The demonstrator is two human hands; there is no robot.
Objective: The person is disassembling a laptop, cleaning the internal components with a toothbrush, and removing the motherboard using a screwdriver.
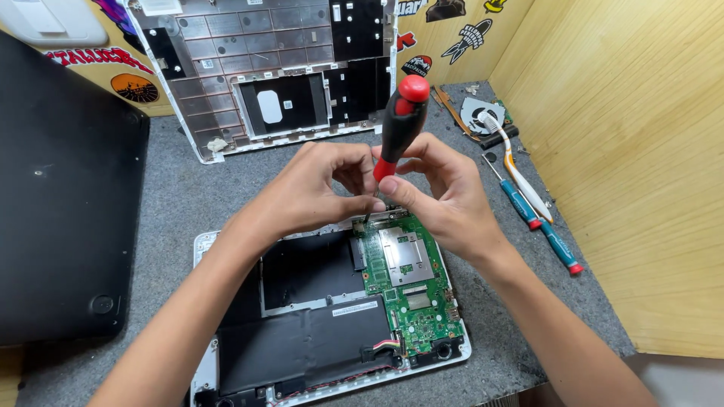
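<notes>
Both forearms enter from the lower edge and converge over an opened laptop base point(226, 249) lying on the grey mat point(181, 203). Right hand point(445, 200): fingers curled closed around the lower handle of one black-and-red screwdriver point(398, 124), held nearly upright, its tip meeting the upper edge of the green circuit board point(411, 290). Left hand point(309, 196): fingers bent inward, fingertips pinched at the screwdriver shaft just above the board; whether they grip it cannot be told. One black battery pack point(302, 343) fills the base beside the board. Right of the hands lie two teal-handled screwdrivers point(558, 245), one toothbrush point(520, 173) and one cooling fan point(483, 113). One detached keyboard frame point(279, 68) leans behind; one black cover point(60, 196) lies left.
</notes>
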